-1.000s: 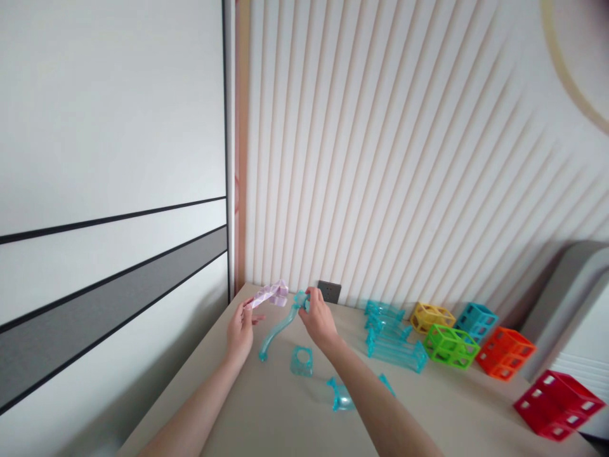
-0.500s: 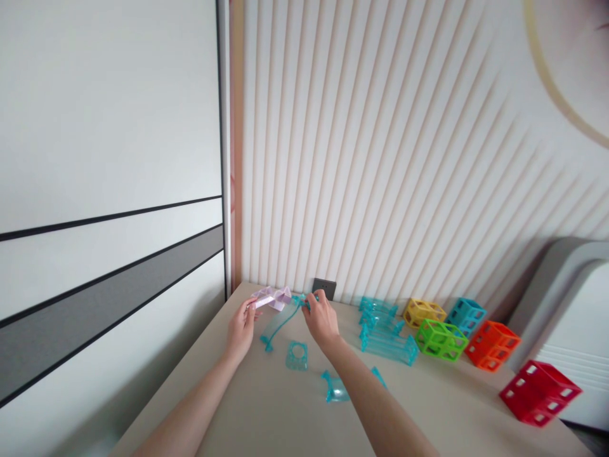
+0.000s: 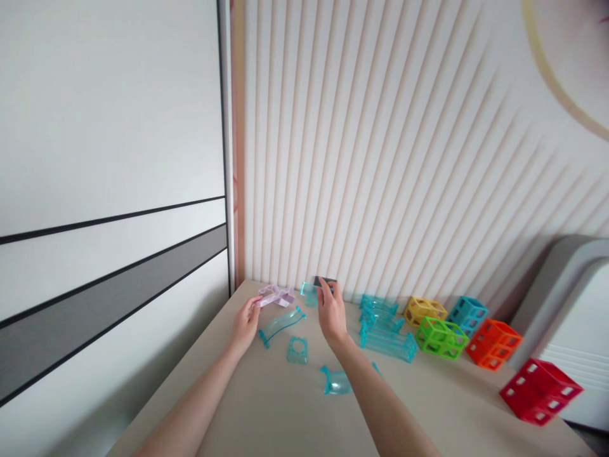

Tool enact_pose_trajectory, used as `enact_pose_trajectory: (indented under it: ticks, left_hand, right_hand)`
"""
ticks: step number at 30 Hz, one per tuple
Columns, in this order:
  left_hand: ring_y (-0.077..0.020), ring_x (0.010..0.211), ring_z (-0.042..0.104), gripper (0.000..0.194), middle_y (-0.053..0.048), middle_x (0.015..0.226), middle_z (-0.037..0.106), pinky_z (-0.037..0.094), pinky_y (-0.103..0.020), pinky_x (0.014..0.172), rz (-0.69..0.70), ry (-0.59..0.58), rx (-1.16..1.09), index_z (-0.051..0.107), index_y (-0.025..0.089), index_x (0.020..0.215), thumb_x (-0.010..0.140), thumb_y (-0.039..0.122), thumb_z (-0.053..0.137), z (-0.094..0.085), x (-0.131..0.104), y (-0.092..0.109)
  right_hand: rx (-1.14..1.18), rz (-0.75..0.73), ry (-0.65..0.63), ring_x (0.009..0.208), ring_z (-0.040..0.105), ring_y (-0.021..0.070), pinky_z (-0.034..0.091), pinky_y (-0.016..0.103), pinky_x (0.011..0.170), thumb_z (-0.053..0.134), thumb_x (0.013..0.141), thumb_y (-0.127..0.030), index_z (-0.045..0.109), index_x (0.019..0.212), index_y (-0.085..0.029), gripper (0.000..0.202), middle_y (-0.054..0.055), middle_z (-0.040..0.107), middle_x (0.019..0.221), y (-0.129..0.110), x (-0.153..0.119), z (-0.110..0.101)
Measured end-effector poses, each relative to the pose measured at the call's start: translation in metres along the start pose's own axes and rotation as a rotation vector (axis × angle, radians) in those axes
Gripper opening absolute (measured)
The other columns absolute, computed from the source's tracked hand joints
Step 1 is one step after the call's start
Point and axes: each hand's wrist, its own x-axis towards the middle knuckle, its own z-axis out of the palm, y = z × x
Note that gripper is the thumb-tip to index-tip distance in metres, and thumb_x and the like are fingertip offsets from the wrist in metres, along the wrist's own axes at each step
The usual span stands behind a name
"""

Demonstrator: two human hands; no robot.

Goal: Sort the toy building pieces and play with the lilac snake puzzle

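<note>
My left hand is closed on a pale lilac plastic piece at the table's back left corner. More lilac plastic overlaps it, so I cannot tell the pieces apart. Near the wall socket, my right hand has its fingers bent at a small clear teal plastic piece, partly hidden by the thumb; the fingers seem to grip it. A curved clear teal track piece lies between the hands. Closer to me is a flat teal piece with a round hole. Another curved teal piece is partly behind my right forearm.
Several teal track pieces are grouped right of my right hand. Beyond stand yellow, green, blue, orange and red open block frames. The ribbed wall borders the table's back; a dark socket sits low on it.
My right hand has moved away from the curved teal track piece, right and toward the wall. That track piece now lies flatter on the table. The lilac piece in my left hand has tilted lower.
</note>
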Motion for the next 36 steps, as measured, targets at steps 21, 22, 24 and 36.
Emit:
enact_pose_trajectory:
  ticks: [21, 22, 24, 36]
  left_hand:
    - [-0.0287, 0.121, 0.062, 0.04, -0.01, 0.128, 0.068, 0.045, -0.046, 0.111, 0.338, -0.353, 0.196, 0.064, 0.026, 0.128, 0.09, 0.038, 0.058, 0.046, -0.038, 0.096]
    - [-0.0284, 0.12, 0.063, 0.049, -0.011, 0.131, 0.066, 0.048, -0.045, 0.108, 0.369, -0.456, 0.19, 0.057, 0.027, 0.138, 0.09, 0.037, 0.06, 0.06, -0.049, 0.108]
    - [-0.0272, 0.116, 0.066, 0.066, -0.01, 0.136, 0.063, 0.054, -0.041, 0.101, 0.428, -0.593, 0.134, 0.047, 0.03, 0.147, 0.086, 0.037, 0.069, 0.09, -0.07, 0.127]
    - [-0.0209, 0.09, 0.067, 0.039, -0.009, 0.117, 0.065, 0.057, -0.041, 0.091, 0.417, -0.557, 0.076, 0.063, 0.023, 0.127, 0.089, 0.027, 0.064, 0.191, -0.063, 0.133]
  right_hand:
    - [0.328, 0.242, 0.289, 0.064, 0.06, 0.0171, 0.053, 0.032, 0.065, 0.055, 0.096, -0.042, 0.072, 0.107, -0.02, 0.03, 0.002, 0.062, 0.077, 0.083, -0.1, -0.137]
    - [0.349, 0.266, 0.304, 0.062, 0.058, 0.0168, 0.052, 0.032, 0.064, 0.055, 0.096, -0.043, 0.072, 0.106, -0.02, 0.031, 0.001, 0.061, 0.073, 0.084, -0.098, -0.137]
    - [0.387, 0.302, 0.32, 0.061, 0.057, 0.0166, 0.051, 0.031, 0.064, 0.055, 0.095, -0.045, 0.072, 0.104, -0.019, 0.032, -0.001, 0.059, 0.067, 0.084, -0.094, -0.137]
    - [0.422, 0.473, 0.348, 0.086, 0.071, 0.0225, 0.059, 0.037, 0.078, 0.057, 0.091, -0.051, 0.059, 0.128, -0.012, 0.053, 0.016, 0.071, 0.108, 0.138, -0.087, -0.139]
